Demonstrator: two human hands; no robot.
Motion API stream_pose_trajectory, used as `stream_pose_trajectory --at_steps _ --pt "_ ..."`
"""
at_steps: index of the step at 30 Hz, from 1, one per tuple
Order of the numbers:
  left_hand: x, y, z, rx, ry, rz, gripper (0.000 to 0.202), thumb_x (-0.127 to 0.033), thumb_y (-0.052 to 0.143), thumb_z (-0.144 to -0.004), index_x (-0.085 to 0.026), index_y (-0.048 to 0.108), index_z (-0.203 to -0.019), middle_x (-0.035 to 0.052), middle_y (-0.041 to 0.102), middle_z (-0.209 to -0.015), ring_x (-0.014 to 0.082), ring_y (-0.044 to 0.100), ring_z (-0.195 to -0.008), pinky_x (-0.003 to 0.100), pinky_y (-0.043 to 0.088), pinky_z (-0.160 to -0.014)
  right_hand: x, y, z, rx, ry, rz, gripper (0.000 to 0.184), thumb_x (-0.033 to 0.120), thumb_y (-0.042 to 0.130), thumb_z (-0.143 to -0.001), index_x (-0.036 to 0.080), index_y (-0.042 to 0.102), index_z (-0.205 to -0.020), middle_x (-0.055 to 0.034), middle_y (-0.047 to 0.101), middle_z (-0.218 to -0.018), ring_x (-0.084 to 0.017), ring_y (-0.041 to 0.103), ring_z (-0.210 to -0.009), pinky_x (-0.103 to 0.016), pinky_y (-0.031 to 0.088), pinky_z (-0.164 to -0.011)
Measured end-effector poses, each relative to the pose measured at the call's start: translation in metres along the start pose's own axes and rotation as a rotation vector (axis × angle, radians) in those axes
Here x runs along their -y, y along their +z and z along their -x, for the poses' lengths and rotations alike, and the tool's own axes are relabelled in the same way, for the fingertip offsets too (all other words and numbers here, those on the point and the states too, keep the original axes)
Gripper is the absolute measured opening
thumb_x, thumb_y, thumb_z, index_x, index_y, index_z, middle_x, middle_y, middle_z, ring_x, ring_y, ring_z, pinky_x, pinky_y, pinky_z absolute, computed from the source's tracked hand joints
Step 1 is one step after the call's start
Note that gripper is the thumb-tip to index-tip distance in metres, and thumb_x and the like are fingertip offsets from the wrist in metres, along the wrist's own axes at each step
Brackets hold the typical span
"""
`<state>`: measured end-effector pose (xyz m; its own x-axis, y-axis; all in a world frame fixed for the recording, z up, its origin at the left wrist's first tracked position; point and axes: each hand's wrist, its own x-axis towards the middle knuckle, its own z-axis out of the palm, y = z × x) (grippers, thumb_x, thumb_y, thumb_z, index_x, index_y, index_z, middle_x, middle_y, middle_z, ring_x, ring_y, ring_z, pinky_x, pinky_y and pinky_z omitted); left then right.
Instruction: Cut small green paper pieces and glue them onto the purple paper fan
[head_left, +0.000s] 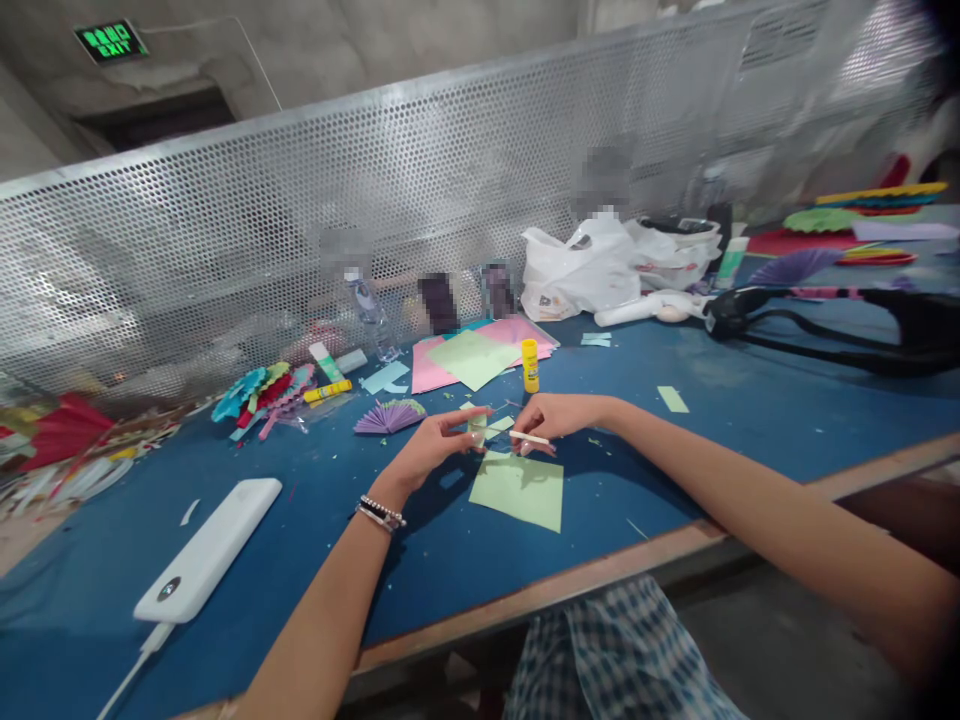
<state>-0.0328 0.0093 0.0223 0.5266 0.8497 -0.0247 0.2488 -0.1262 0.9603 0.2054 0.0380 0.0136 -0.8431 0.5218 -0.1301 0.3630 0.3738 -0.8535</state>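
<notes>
My left hand point(439, 443) hovers over the blue table point(750, 420), fingers pinched on a small piece of pale green paper point(478, 422). Close beside it, my right hand point(555, 416) is closed on a thin white stick point(531, 438) that points toward the left hand. A beaded bracelet sits on my left wrist. Just below both hands a light green paper square point(521, 490) lies flat on the table. A small purple paper fan point(386, 417) lies a little to the left of my hands.
A yellow glue stick point(530, 365) stands behind my hands by pink and green sheets point(472, 358). A white power bank point(210, 548) with cable lies front left. Folded paper fans point(259, 392), a water bottle point(371, 312), a white plastic bag point(585, 270) and a black strap point(825, 320) line the perforated metal screen.
</notes>
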Motion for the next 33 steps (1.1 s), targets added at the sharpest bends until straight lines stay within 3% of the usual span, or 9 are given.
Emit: stream_pose_trajectory --at_steps 4,8,12,17,20,24,28,31,33 --pt "0.008 -0.006 -0.006 -0.202 0.031 0.027 0.042 -0.037 0.057 -0.073 -0.018 0.059 -0.111 0.0079 0.059 -0.116 0.0196 0.056 -0.099 0.027 0.043 -0.078 0.004 0.002 -0.001 -0.132 -0.046 0.014 0.041 0.039 0.059 -0.073 0.013 0.059 -0.104 -0.0029 0.061 -0.076 -0.011 0.054 -0.066 -0.02 0.039 -0.056" --pt "0.017 -0.007 -0.012 -0.358 0.088 0.059 0.055 -0.032 0.059 -0.073 -0.017 0.045 -0.124 0.0098 0.065 -0.105 0.0187 0.06 -0.092 0.028 0.045 -0.075 0.004 0.003 -0.004 -0.273 -0.144 0.124 0.043 0.03 0.061 -0.072 0.017 0.053 -0.112 -0.0062 0.058 -0.101 -0.013 0.053 -0.082 -0.023 0.043 -0.069" --pt "0.026 -0.006 -0.016 -0.463 0.144 0.009 0.056 -0.024 0.05 -0.079 -0.02 0.03 -0.132 0.0091 0.065 -0.105 0.0165 0.062 -0.088 0.027 0.046 -0.072 0.002 0.005 -0.004 -0.259 -0.244 0.288 0.046 0.013 0.054 -0.072 0.021 0.05 -0.117 -0.0072 0.049 -0.118 -0.016 0.049 -0.102 -0.03 0.041 -0.084" --pt "0.025 -0.002 -0.013 -0.6 0.286 -0.395 0.047 -0.013 0.042 -0.082 -0.021 0.036 -0.128 0.0063 0.065 -0.103 0.0166 0.059 -0.097 0.034 0.043 -0.085 0.008 0.008 0.0 -0.126 -0.257 0.371 0.069 0.005 0.049 -0.065 0.023 0.035 -0.13 -0.0059 0.038 -0.131 -0.02 0.032 -0.122 -0.039 0.026 -0.102" --pt "0.021 0.004 -0.009 -0.587 0.37 -0.601 0.044 -0.011 0.04 -0.083 -0.022 0.038 -0.126 0.0059 0.064 -0.107 0.0174 0.056 -0.103 0.036 0.04 -0.09 0.011 0.008 0.001 -0.073 -0.218 0.344 0.073 0.006 0.049 -0.063 0.024 0.032 -0.132 -0.0059 0.031 -0.136 -0.023 0.027 -0.126 -0.041 0.023 -0.103" --pt "0.017 0.009 -0.006 -0.546 0.382 -0.69 0.046 -0.012 0.04 -0.084 -0.022 0.034 -0.129 0.0058 0.063 -0.107 0.018 0.056 -0.102 0.037 0.041 -0.089 0.009 0.007 -0.002 -0.133 -0.232 0.276 0.062 0.008 0.047 -0.065 0.024 0.039 -0.125 -0.0044 0.03 -0.135 -0.023 0.026 -0.126 -0.041 0.024 -0.103" --pt "0.015 0.013 -0.004 -0.516 0.367 -0.736 0.049 -0.013 0.04 -0.084 -0.022 0.031 -0.131 0.0068 0.064 -0.103 0.0186 0.057 -0.099 0.036 0.043 -0.086 0.004 0.013 -0.009 -0.426 -0.262 0.291 0.053 0.012 0.048 -0.071 0.022 0.038 -0.122 -0.0057 0.04 -0.125 -0.02 0.035 -0.118 -0.039 0.03 -0.099" --pt "0.013 0.017 -0.002 -0.459 0.331 -0.752 0.05 -0.014 0.04 -0.084 -0.022 0.028 -0.132 0.0076 0.063 -0.103 0.0195 0.059 -0.097 0.035 0.045 -0.082 0.006 0.02 -0.014 -0.708 -0.24 0.515 0.038 0.02 0.052 -0.077 0.021 0.045 -0.114 -0.0068 0.047 -0.114 -0.022 0.039 -0.111 -0.044 0.03 -0.096" --pt "0.011 0.021 -0.001 -0.409 0.315 -0.764 0.052 -0.014 0.04 -0.084 -0.023 0.026 -0.133 0.0074 0.063 -0.103 0.0198 0.059 -0.096 0.034 0.045 -0.081 0.009 0.024 -0.015 -0.778 -0.258 0.668 0.03 0.023 0.052 -0.08 0.02 0.048 -0.109 -0.0072 0.049 -0.109 -0.023 0.04 -0.107 -0.045 0.03 -0.094"
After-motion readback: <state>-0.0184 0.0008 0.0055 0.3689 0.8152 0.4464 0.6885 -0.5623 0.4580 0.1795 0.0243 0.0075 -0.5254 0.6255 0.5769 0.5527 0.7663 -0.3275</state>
